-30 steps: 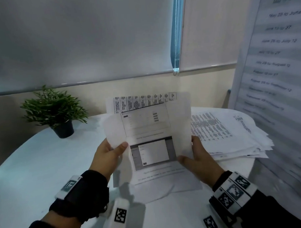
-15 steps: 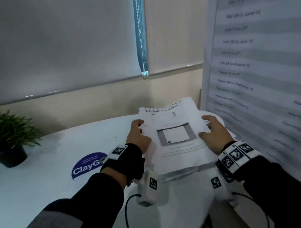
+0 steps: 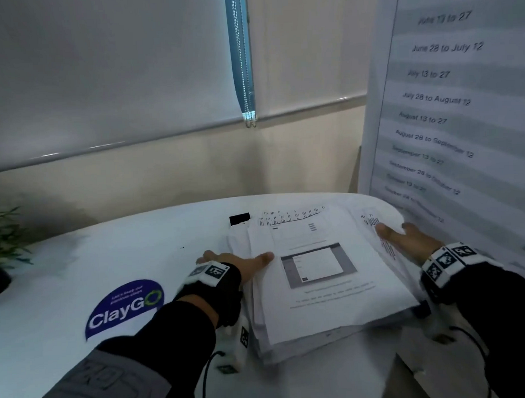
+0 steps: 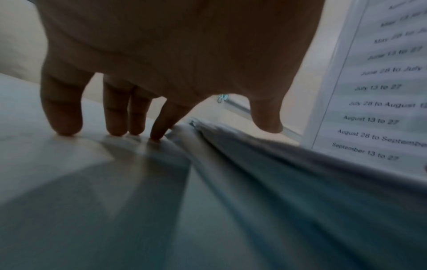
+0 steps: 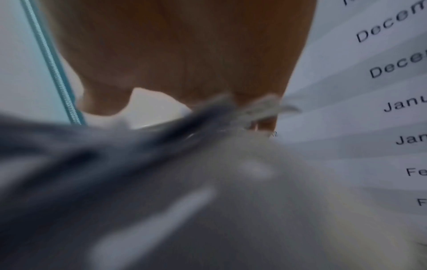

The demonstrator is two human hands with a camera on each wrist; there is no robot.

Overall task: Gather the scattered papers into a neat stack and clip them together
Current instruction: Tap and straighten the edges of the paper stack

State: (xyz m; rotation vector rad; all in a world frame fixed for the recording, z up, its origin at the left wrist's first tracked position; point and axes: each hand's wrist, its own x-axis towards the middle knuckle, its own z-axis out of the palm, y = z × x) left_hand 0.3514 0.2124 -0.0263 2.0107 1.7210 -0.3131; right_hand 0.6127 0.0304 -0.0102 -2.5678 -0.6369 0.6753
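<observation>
Fingers (image 4: pixel 62 109) of left hand (image 3: pixel 236 263): straight, spread, tips on white surface (image 3: pixel 138 250) at the paper stack's (image 3: pixel 317 274) left edge, thumb on top sheet. Right hand (image 3: pixel 405 238): flat against stack's right edge. Black clip (image 3: pixel 239 219): just beyond stack's far-left corner.

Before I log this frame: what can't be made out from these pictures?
- Right hand fingers: the right wrist view is smeared by blur, and the papers cover the fingertips there, so its grip is unclear.
- Small black thing behind the stack: head view, too small and partly hidden to tell whether it is a clip.
- Print on the top sheet: head view, too blurred to read.
- Plant: cut off by the left edge.
</observation>
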